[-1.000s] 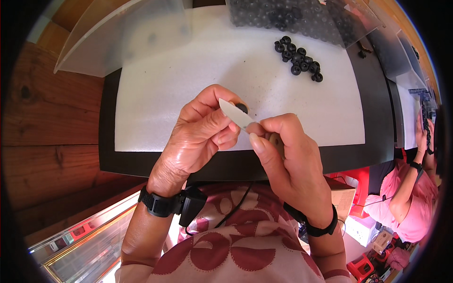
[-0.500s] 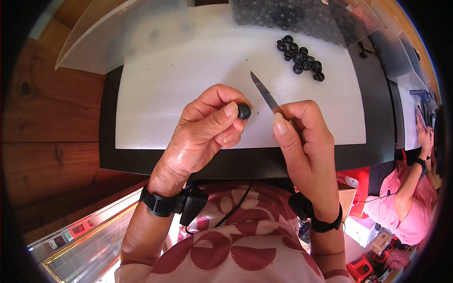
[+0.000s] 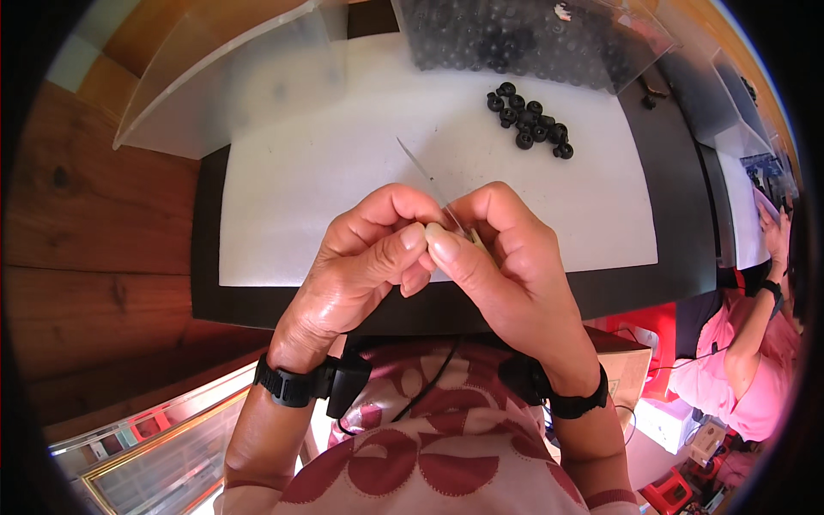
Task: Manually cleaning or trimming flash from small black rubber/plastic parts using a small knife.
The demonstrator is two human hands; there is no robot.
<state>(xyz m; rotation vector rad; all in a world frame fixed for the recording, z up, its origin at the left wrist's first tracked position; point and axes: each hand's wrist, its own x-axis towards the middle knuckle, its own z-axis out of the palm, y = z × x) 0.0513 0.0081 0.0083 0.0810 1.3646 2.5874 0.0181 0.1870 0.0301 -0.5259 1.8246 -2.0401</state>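
My right hand [image 3: 513, 262] gripped a slim, pointed metal knife [image 3: 432, 184], its blade slanting far-left, presumably to point away from me. My left hand [image 3: 365, 257] was pinched narrow; I couldn't tell on what. Small, round black pieces [image 3: 539, 133] sat far right, likely sparing room.

Knife handle [image 3: 478, 241] mostly hidden by right hand [image 3: 515, 270], clear bin [image 3: 524, 43] cropped

Cardboard box [image 3: 628, 376], co-worker's pink top [image 3: 755, 405]
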